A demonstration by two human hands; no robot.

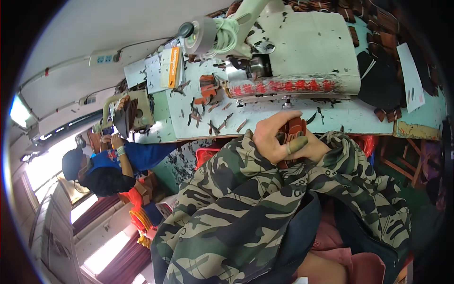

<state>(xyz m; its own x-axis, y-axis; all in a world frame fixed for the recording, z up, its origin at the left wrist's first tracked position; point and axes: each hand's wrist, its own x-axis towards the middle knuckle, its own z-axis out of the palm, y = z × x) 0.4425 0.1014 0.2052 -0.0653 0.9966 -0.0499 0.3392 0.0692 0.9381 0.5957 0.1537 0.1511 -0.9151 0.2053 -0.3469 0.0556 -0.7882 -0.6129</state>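
In front of my chest, close to the table's front edge, my left hand [269,138] is wrapped round a small stack of reddish-brown leather-like pieces [295,126]. A green finger cot [298,144] covers its thumb, which presses across the front of the stack. My right hand [316,149] is closed against the same pieces from the right, its fingers mostly hidden behind the left thumb. Just beyond my hands stands an off-white machine [307,52] with a worn red-marked front edge.
Dark and brown scraps [218,128] litter the light table [189,113]. More brown pieces [208,87] lie left of the machine, near an orange-and-white notebook [171,66]. Black sheets [378,80] lie at the right. Another person in blue [106,163] works at the left.
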